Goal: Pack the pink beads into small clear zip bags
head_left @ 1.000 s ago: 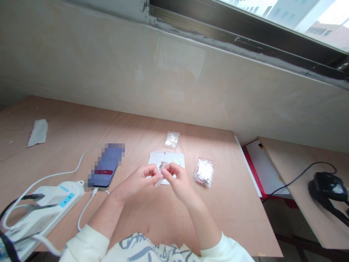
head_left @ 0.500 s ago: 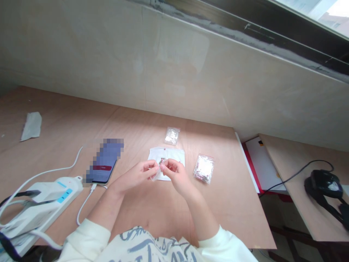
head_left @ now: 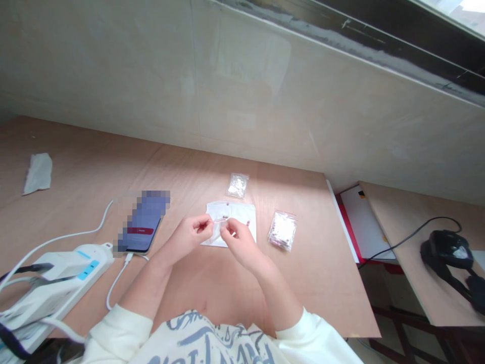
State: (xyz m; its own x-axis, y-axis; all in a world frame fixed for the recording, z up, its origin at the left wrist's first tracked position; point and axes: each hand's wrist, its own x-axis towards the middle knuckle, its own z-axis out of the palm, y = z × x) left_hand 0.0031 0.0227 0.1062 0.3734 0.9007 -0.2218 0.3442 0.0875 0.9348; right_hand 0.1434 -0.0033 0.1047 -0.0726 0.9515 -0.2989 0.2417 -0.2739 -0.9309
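Observation:
Between my two hands is a small clear zip bag with a thin pinkish strip along its top. My left hand pinches it at the left side, and my right hand pinches it at the right. Both hands are over a white sheet that bears a few small dark red bits. Behind the sheet lies a clear bag of silvery pieces. To the right of my right hand sits a stack of small clear bags with red edges.
A phone with a cable plugged in lies to the left. Near it stands a white power strip with chargers. A crumpled tissue is far left. On a second table at right rests a black headset-like device with a cable.
My hands have moved slightly apart, and the bag is now stretched between them with its top strip showing. The view has shifted a little.

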